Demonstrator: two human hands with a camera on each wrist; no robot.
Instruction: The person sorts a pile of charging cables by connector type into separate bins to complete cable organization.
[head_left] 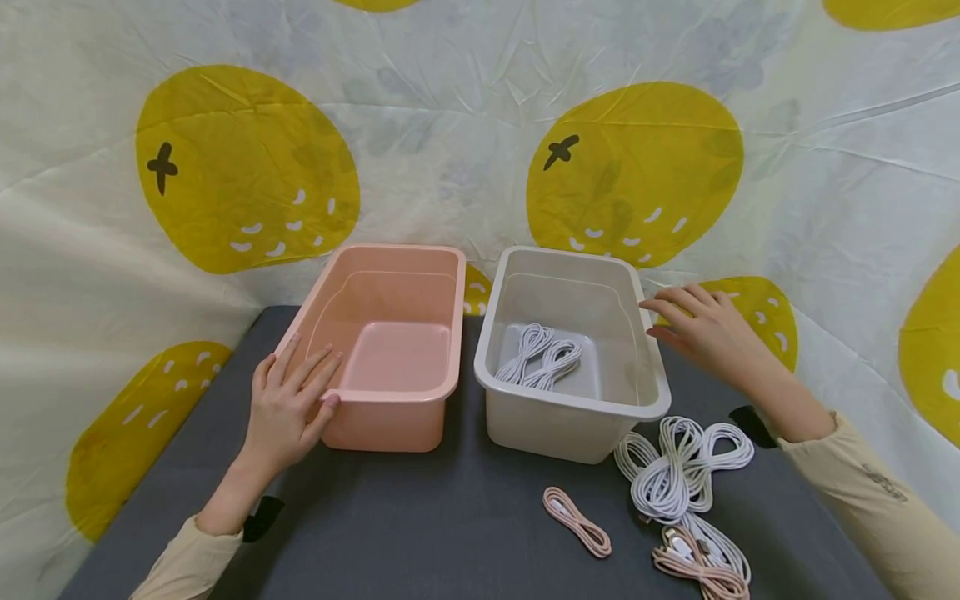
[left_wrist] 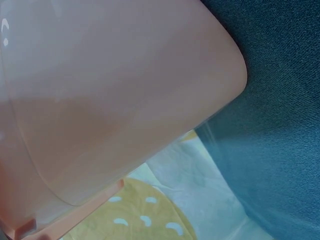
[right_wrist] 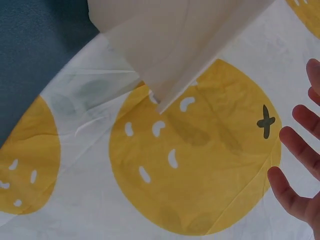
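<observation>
A pink plastic bin [head_left: 397, 423] stands on the left, with nothing visible inside it. My left hand [head_left: 288, 408] lies at its near left corner, fingers extended over the rim and thumb by the front edge. Beside it is a beige bin [head_left: 555, 425] holding white coiled cables [head_left: 542, 358]. My right hand [head_left: 701, 329] is at this bin's right side, fingertips close by the rim in the head view, fingers loosely bent and spread. The left wrist view shows the pink bin's outer wall [left_wrist: 125, 90]; the right wrist view shows spread fingers [right_wrist: 300, 145] with nothing between them.
In front of the beige bin lies a single pink cable coil [head_left: 576, 523]. To its right are several white cable coils [head_left: 671, 475] and another pink coil [head_left: 701, 567]. A dark tabletop [head_left: 420, 533] carries everything; a patterned cloth [head_left: 450, 183] hangs behind.
</observation>
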